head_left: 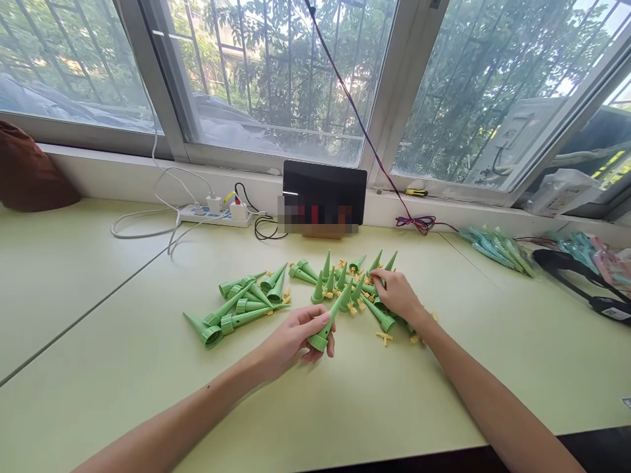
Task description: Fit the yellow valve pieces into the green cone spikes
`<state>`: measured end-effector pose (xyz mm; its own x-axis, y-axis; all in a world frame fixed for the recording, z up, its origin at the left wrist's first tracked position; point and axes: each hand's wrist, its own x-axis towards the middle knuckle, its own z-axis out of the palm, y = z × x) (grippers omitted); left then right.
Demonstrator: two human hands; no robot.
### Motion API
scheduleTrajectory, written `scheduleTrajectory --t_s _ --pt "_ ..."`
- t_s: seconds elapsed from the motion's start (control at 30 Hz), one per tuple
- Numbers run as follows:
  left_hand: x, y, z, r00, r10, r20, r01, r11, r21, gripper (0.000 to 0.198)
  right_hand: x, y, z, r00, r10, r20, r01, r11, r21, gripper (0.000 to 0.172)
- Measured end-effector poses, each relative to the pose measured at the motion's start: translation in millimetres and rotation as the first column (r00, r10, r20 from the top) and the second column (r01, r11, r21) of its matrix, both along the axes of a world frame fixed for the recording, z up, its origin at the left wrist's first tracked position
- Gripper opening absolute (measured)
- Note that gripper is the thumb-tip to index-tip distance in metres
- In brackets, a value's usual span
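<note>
Our L hand [300, 328] grips a green cone [330, 324] btwn thumb & fingers; our R hand [397, 295], fingers close tog., is at the cone pile [346, 299], can't tell if holding anything.

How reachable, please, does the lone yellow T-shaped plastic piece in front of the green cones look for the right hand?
Probably yes: the yellow piece lies uncovered, with the right hand close by.

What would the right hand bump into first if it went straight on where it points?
Probably the green cone lying just beyond the fingers of the right hand. Depth is hard to judge from this one view, so the hand might pass above it.
</note>
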<state>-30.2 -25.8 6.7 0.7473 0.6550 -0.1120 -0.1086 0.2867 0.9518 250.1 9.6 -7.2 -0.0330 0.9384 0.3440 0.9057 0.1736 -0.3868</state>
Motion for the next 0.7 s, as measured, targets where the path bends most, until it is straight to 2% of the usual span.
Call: scheduleTrajectory --t_s 0.2,0.5,0.7 --pt "1.3 -0.3 -0.1 1.0 -0.003 0.001 0.003 1.0 -0.02 0.033 -0.3 6.4 3.5 1.0 -0.019 -0.018 0.018 0.999 -0.032 0.022" --pt "2.6 -1.8 -0.8 0.999 -0.014 0.03 0.016 0.999 -0.045 0.034 0.4 17.7 11.5 0.986 -0.012 0.166 0.028 0.996 -0.089 0.018" --pt "3.5 -2.1 -2.7 0.999 -0.024 0.033 0.026 0.998 -0.056 0.034 0.8 19.2 12.7 0.985 -0.016 0.174 0.037 0.993 -0.117 0.017"
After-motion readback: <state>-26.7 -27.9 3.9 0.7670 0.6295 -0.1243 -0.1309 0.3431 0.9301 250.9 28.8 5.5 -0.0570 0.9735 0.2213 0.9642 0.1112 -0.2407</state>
